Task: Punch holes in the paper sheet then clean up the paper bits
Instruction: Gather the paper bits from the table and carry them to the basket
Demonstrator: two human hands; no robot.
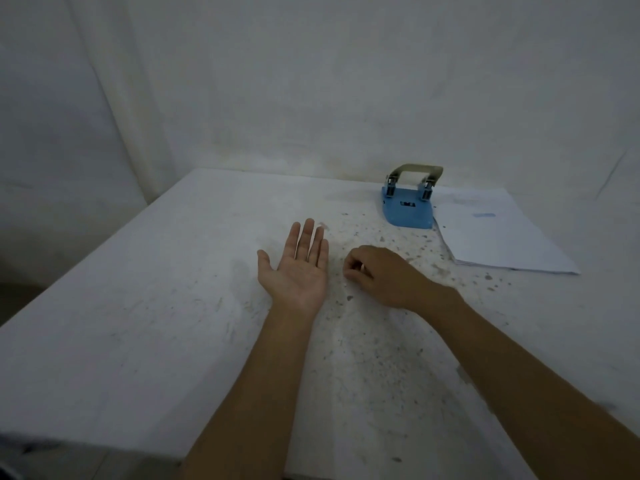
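Standing at the far right part of the white table (pixel 138 306), close to the wall (pixel 311 81), was one blue hole punch (pixel 408 210) with a grey-beige lever handle raised over its base; this item served as the reference for all other entries.

Item: paper sheet (pixel 498 237), white, top of a thin stack. It lay flat just to the right of the hole punch, its left edge almost touching the blue base. Small punched holes showed along that near-left edge. A faint blue mark sat on the sheet's upper face.

Item: paper bits (pixel 381 239), small and grey-white. They were scattered on the tabletop in front of the hole punch and to its near left, thinning toward the viewer. A few lay nearer than the sheet's front corner. Which specks were paper and which were stains on the table could not be told everywhere.

Item: left hand (pixel 299 268). It lay palm up, fingers straight and close together, thumb spread out, well in front of and left of the hole punch. Whether any bits rested in the palm could not be told.

Item: right hand (pixel 377 275). It sat just right of the left hand, nearer than the hole punch, back upward, fingertips pinched together against the thumb. Whether a bit was caught in the pinch could not be told.
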